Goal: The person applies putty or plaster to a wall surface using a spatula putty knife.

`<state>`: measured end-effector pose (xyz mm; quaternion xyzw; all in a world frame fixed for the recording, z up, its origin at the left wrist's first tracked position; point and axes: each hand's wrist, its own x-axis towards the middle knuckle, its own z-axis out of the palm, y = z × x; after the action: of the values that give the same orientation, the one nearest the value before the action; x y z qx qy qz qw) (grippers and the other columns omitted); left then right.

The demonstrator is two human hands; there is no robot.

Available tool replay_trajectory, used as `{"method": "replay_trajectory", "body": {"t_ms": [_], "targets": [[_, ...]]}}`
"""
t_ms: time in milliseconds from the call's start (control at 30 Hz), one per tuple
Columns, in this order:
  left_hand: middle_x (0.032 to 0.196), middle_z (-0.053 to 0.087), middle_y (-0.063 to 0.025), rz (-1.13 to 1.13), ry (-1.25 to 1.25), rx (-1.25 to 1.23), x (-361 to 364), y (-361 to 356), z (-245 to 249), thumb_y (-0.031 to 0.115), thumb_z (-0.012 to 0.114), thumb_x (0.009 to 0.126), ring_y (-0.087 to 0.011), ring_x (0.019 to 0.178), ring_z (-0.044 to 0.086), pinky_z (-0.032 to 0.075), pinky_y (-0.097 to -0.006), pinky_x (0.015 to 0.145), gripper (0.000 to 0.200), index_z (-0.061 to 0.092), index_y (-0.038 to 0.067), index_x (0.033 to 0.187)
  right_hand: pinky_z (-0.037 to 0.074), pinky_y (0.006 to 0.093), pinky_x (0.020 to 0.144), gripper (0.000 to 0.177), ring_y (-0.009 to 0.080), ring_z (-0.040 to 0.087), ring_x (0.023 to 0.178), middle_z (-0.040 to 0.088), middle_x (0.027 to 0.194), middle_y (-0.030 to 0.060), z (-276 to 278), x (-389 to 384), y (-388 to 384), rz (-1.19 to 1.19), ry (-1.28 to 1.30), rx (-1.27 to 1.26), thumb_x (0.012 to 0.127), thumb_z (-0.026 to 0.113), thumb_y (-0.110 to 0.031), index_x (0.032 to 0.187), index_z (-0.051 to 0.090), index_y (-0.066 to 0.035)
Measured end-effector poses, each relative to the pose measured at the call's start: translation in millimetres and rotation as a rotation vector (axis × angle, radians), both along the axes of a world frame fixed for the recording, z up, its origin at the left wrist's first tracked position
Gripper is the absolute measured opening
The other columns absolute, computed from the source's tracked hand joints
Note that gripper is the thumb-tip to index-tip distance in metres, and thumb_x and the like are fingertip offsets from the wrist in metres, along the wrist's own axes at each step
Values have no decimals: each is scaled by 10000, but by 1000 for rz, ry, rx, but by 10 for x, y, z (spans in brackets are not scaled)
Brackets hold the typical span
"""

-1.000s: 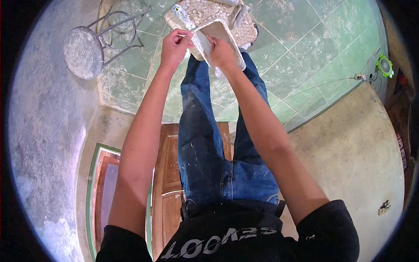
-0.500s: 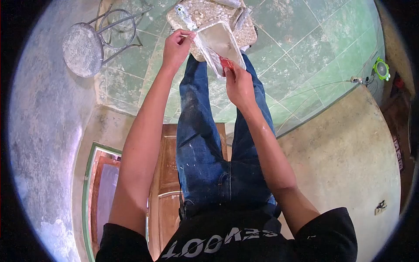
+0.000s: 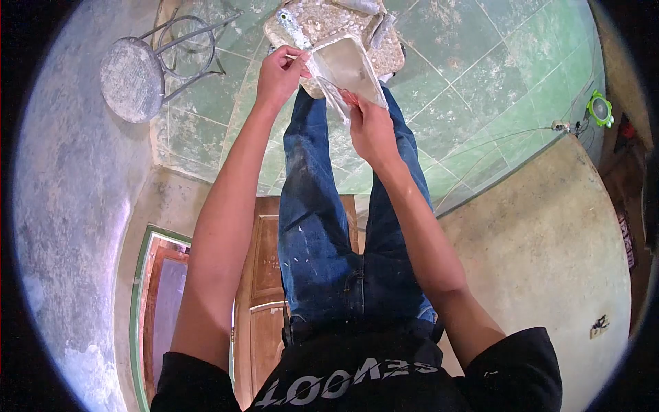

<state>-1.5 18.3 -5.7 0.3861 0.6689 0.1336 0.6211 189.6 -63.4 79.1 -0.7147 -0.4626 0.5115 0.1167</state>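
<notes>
While the work in the white tray (image 3: 371,67) is under way, its finish cannot be judged from this view. Far left of the tray stands a round stool (image 3: 131,79) with a spattered seat. Just left of the tray, the left hand (image 3: 280,74) is clamped in a pinch on its upper left corner. Beyond the tray lies a rough, crusted platform (image 3: 336,22), which bears an elongated speckled item (image 3: 291,26). Within the tray, pale grey material (image 3: 343,60) coats the floor, apparently not yet used up; how much remains to be done is unclear. At the tray's near end, the right hand (image 3: 374,130), apart from the left, grips a red tool (image 3: 349,97), partly hidden by the fingers. Compared with the frame half a second earlier, the red tool shows less plainly and sits slightly farther left, whereas the left hand keeps its corner.
</notes>
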Motion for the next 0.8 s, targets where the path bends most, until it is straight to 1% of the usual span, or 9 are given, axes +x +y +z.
{"method": "replay_trajectory", "body": {"t_ms": [100,167,200,300,367,467,600,667,800], "targets": [[854,691,-56,-3,17,-63,-20,-12,25,236,696,951,-133,789,718,462,-243,541,223,642,41,1042,497,567,767,266,470,645,841,674,893,274,-4,-34,-44,-14,32,-27,954,498,-76,1158,666,-50],[866,691,-61,26,-1,-77,-49,-37,17,232,693,951,-146,791,719,492,-247,565,214,639,45,1040,503,560,776,267,466,648,842,672,893,278,-176,-116,-95,47,-77,-51,948,501,-72,1159,663,-50],[866,691,-61,27,-4,-77,-26,-35,23,232,693,951,-146,791,719,492,-247,565,214,639,45,1040,503,560,776,267,466,648,842,672,893,278,-195,-95,-54,48,-79,-50,948,501,-72,1159,663,-50],[858,688,-60,56,-1,-102,-17,-26,54,230,689,953,-151,787,718,520,-258,584,212,636,45,1043,505,555,778,265,465,647,844,669,886,282,-179,-104,-6,34,-43,-55,941,510,-68,1157,662,-49],[868,691,-63,63,-2,-84,47,4,32,226,685,955,-155,785,717,540,-265,598,210,635,42,1043,504,554,779,267,463,648,845,666,879,285,-112,-83,-39,4,-45,49,934,513,-60,1156,661,-45],[882,697,-71,35,-14,-96,-10,-7,30,220,683,955,-154,784,716,556,-267,614,206,636,39,1044,503,554,785,280,465,648,846,667,878,285,-105,-153,-73,-38,11,22,932,503,-43,1165,660,-44],[897,704,-82,30,-15,-101,-16,17,76,207,676,959,-158,789,718,566,-270,628,194,636,38,1046,503,554,786,287,468,648,847,668,883,285,-398,-217,-25,-34,10,76,928,501,-32,1166,661,-42],[901,706,-86,28,-10,-98,33,38,51,199,666,964,-166,800,722,574,-281,634,192,637,34,1058,501,556,785,285,476,645,848,666,885,291,-513,-210,-35,-20,-21,19,925,500,-24,1159,663,-35],[905,706,-91,13,9,-127,8,66,76,185,654,969,-173,813,725,580,-288,635,182,635,31,1063,500,560,785,286,480,645,843,664,887,298,-232,-108,48,-76,33,73,924,498,-23,1159,662,-31]]}}
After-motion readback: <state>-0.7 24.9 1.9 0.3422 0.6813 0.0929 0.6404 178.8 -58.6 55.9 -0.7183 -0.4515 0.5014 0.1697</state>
